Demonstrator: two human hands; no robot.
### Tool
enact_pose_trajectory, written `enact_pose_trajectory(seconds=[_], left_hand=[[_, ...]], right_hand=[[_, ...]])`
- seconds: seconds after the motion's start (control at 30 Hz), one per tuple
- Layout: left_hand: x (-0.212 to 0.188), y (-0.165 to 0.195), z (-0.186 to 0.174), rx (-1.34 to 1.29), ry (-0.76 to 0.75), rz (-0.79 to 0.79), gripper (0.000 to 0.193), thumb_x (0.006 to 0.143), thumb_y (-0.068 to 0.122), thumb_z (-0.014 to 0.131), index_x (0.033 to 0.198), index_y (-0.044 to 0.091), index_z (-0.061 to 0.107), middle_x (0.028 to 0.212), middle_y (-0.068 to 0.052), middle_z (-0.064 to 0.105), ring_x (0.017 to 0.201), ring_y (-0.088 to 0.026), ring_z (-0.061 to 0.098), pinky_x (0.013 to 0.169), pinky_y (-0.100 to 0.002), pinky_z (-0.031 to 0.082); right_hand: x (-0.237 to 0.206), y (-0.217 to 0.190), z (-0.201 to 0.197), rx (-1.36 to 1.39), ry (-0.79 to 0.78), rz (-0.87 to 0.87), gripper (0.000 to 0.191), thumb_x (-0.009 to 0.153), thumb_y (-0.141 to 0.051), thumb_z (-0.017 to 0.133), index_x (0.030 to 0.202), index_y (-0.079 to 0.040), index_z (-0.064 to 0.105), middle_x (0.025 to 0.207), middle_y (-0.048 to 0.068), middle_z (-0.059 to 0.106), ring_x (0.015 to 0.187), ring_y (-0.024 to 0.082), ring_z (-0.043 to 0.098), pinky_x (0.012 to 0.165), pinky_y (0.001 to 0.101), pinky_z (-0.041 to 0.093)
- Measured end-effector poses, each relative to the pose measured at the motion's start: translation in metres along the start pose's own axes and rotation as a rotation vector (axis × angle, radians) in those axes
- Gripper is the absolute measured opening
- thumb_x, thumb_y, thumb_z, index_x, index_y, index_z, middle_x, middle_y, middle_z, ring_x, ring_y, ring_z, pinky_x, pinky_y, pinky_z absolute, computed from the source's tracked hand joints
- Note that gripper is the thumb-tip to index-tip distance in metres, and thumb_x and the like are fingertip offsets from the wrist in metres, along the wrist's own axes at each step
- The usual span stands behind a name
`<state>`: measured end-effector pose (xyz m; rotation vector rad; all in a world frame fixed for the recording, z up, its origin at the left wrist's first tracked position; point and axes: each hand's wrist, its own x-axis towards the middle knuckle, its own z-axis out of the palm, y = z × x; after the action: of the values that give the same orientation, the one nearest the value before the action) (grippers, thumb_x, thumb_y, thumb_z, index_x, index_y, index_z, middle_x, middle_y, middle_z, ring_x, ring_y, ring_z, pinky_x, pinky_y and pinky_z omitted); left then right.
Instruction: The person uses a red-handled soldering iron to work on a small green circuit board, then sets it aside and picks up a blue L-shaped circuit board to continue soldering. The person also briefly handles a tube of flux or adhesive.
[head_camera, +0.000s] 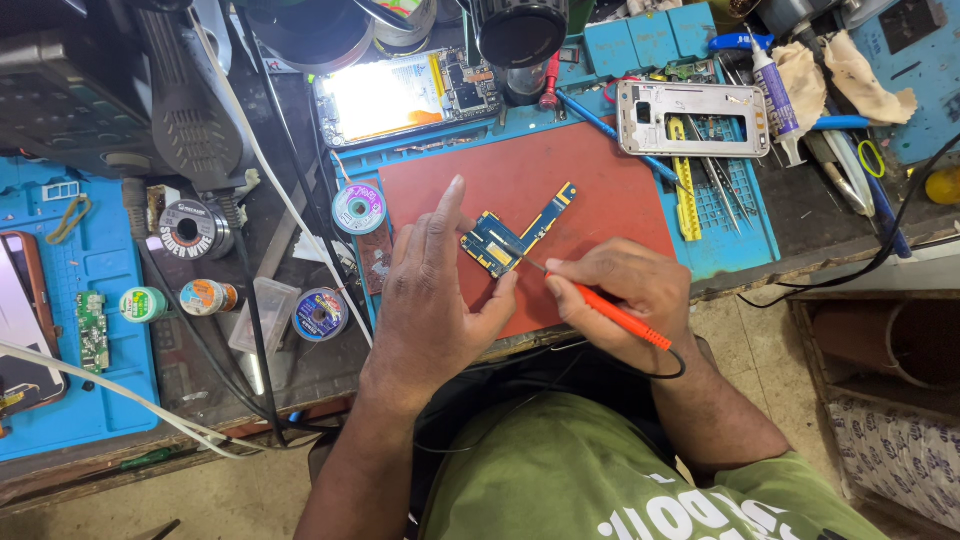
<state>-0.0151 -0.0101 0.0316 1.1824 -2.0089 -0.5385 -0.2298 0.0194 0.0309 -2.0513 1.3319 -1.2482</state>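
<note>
A cluttered workbench (250, 385) fills the view, dark and worn, with a person in a green shirt seated at its near edge. On the left lies a large blue silicone mat (100, 400); another blue mat (730, 235) sits in the middle, and on top of it rests a dull red work pad (600, 205). At the far side of the red pad an opened phone (405, 95) lies with its back off (the bright panel catches the light), and to the right of it sits a silver phone frame (695, 118). Between the two mats, on the bare bench, stand several spools of solder wire (190, 228) and a small teal-labelled reel (358, 208).

The left hand (435, 295) rests palm-down on the red pad, its index finger stretched far and its thumb pressed against the near edge of a small blue L-shaped circuit board (505, 240), pinning it flat near the pad's centre. The right hand (625, 295) is curled narrowly around an orange-handled probe (610, 312), gripped like a pen, and its thin metal tip touches the board's near right corner. A black lead trails from the handle's near end.
</note>
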Motion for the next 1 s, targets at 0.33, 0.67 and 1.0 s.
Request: enact_pose_trajectory(seconds=[0.33,0.67,1.0], left_hand=[[0.0009,-0.0001,0.0002,0.0,0.004,0.003,0.092,0.08,0.017,0.086,0.153,-0.006,0.034,0.116,-0.015,0.061,0.109,-0.033,0.06,0.099,-0.045,0.048],[0.0008,-0.0004,0.0014,-0.008,0.009,0.001,0.092,0.081,0.016,0.085,0.154,-0.005,0.033,0.117,-0.015,0.061,0.109,-0.032,0.061,0.099,-0.045,0.049],[-0.0003,-0.0005,0.0002,0.001,0.004,0.001,0.093,0.081,0.016,0.085,0.154,-0.005,0.033,0.117,-0.015,0.061,0.109,-0.032,0.061,0.098,-0.044,0.049]], right_hand=[[-0.0007,-0.0003,-0.0006,0.035,0.008,0.053,0.014,0.085,-0.001,0.079,0.098,-0.001,0.077,0.076,0.007,0.071,0.068,0.015,0.069,0.06,0.0273,0.051],[-0.0012,0.0002,-0.0016,0.018,0.017,0.042,0.014,0.084,0.0,0.079,0.098,-0.001,0.077,0.076,0.007,0.071,0.068,0.015,0.069,0.06,0.0276,0.051],[-0.0022,0.001,-0.0026,0.005,0.0,0.009,0.014,0.084,-0.001,0.08,0.098,-0.001,0.076,0.078,0.007,0.071,0.07,0.017,0.069,0.063,0.028,0.053]])
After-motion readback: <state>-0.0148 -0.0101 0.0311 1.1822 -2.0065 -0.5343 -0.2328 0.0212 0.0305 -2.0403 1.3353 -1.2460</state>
